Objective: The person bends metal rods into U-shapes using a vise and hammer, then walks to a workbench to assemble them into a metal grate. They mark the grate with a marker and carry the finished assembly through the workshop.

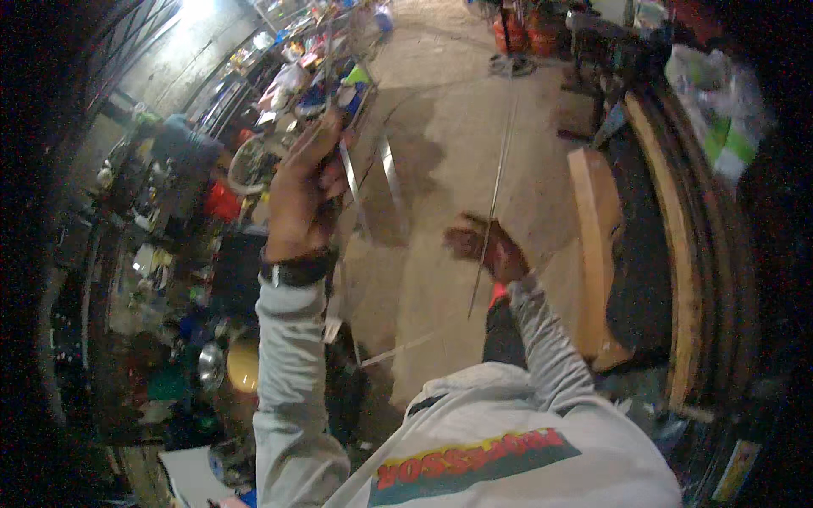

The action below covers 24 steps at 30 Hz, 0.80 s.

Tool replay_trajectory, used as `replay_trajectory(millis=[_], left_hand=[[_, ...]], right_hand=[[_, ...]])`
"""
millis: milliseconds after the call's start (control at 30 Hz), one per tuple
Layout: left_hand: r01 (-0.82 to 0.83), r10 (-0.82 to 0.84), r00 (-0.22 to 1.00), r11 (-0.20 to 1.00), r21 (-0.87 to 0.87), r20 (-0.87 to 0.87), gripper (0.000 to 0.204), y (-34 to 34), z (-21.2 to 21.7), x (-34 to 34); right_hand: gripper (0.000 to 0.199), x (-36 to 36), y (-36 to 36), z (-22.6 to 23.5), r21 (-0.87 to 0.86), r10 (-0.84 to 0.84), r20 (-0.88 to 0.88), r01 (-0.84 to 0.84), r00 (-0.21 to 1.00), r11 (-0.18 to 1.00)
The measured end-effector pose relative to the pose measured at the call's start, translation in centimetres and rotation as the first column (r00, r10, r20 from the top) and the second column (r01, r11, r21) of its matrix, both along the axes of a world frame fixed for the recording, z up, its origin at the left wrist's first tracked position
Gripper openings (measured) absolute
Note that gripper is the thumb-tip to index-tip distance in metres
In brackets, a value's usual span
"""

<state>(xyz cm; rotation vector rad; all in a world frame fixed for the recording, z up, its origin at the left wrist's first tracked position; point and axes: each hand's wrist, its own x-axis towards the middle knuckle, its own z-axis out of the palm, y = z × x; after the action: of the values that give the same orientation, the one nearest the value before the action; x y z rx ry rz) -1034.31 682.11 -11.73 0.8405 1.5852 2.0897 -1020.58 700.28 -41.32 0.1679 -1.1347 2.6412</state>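
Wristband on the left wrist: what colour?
Black; the wristband sits just below the left hand, clearest in the head view.

Bare concrete floor (440, 127) lit from above, cluttered shelves (169, 195) along the left wall, wooden planks (597, 245) leaning at right.

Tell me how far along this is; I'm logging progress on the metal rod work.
Done: nothing looks finished; no completed piece shows. In hand: the left hand is raised, gripping flat metal strips, while the right hand holds a thin rod that runs up over the concrete floor. Left: rod and strips are still apart, and another thin strip lies on the floor, untouched.
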Motion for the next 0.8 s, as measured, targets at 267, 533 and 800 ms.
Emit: replay_trajectory(millis=[267,533,800], left_hand=[[-0.107,0.118,0.972,0.992,-0.062,0.204,0.019,14.9,-12.8,-25.0],[-0.159,0.232,0.893,0.964,-0.213,0.386,0.027,31.4,-19.8,-42.6],[0.107,-0.224,0.786,0.967,0.231,0.576,0.032,45.6,-28.4,-64.3]], right_hand=[[0.047,-11.4,16.9,9.0,0.023,-0.042,0.446,0.036,0.894,0.999],[0.038,-26.2,31.6,10.4,0.031,-0.047,0.676,0.035,0.736,0.999],[0.036,-45.7,43.1,5.9,0.055,-0.165,0.681,0.175,0.713,0.983]])
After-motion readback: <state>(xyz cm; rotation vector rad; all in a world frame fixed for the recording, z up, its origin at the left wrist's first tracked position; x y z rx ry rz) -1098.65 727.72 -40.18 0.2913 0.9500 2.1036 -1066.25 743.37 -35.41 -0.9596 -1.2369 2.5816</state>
